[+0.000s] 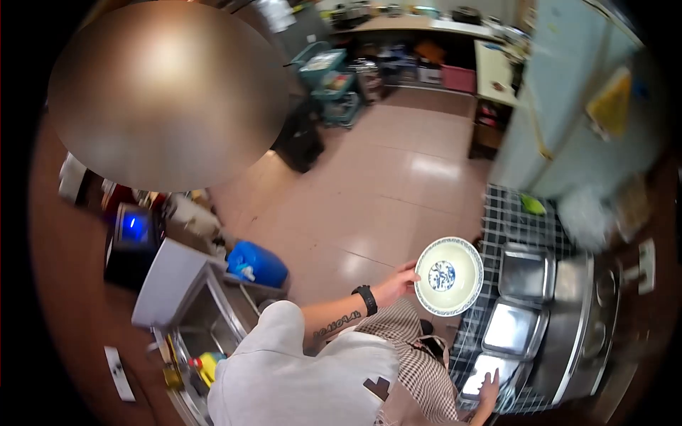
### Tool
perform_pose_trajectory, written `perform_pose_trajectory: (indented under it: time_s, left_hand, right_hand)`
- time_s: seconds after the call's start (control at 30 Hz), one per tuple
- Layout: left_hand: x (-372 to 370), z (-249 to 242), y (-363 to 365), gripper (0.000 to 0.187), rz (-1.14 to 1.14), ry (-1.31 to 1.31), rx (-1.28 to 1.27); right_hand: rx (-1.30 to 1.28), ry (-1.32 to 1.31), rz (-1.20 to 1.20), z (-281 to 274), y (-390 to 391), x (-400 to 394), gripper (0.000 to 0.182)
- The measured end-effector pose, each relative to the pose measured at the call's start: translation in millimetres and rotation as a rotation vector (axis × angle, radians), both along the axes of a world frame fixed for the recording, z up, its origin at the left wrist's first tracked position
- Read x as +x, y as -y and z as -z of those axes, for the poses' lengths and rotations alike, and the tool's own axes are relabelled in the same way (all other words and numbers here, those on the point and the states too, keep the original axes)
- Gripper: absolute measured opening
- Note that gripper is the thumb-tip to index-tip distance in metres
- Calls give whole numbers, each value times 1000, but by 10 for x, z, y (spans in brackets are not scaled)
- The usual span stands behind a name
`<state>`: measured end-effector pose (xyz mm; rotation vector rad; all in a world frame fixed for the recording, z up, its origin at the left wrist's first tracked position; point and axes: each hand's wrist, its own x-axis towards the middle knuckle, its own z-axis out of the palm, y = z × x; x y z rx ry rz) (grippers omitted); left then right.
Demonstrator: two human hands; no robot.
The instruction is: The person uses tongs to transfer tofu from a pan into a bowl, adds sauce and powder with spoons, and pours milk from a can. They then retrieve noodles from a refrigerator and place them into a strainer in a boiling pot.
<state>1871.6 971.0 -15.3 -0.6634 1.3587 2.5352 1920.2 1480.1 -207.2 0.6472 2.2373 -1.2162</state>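
Observation:
My left hand (399,282), with a dark watch at the wrist, is closed on the near rim of a bowl (462,284). The bowl is cream with a patterned rim and a blue design at its bottom; its hollow faces up toward me. It hangs beside the counter's edge, over the floor. My right hand (489,389) is at the nearest of three shiny metal trays (477,376), fingers apart and overlapping its surface. Right beside that hand lies a pale looped utensil (506,397), blurred. The middle tray (511,329) and far tray (526,272) stand in line beyond.
The trays sit on a black counter with a white grid (497,213). A green leaf (532,204) lies toward its far end, near a pale fridge (561,92). Behind me are a metal sink (213,319) and a blue jug (257,264). A teal cart (334,85) stands farther off.

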Motion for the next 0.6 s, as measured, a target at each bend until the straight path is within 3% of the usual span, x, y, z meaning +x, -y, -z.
perform_pose_trajectory:
  time_s: [0.07, 0.13, 0.2, 0.23, 0.33, 0.5, 0.53, 0.57, 0.6]
  left_hand:
    - [212, 22, 145, 67, -112, 19, -12]
    - [382, -60, 240, 68, -185, 22, -33]
    - [479, -61, 270, 67, -229, 44, -29]
    - [504, -11, 291, 66, -218, 35, -25]
    - [447, 97, 305, 64, -177, 19, -2]
    - [58, 123, 80, 60, -25, -38, 105]
    - [-61, 154, 28, 57, 22, -24, 65]
    - [-165, 187, -23, 53, 87, -4, 30]
    - [-215, 169, -82, 53, 129, -9, 15]
  right_hand:
    - [-68, 188, -20, 529, -188, -150, 66]
    - [43, 292, -13, 333, 43, -246, 53]
    - [-17, 231, 16, 1051, -186, -67, 55]
    - [33, 159, -38, 1057, -172, -109, 51]
    - [181, -56, -151, 916, -88, -51, 44]
    - [391, -446, -326, 431, 241, 484, 49]
    - [388, -285, -32, -28, 553, 378, 52]
    - [431, -46, 82, -516, 705, 218, 55]
    - [437, -131, 231, -447, 741, 307, 58]
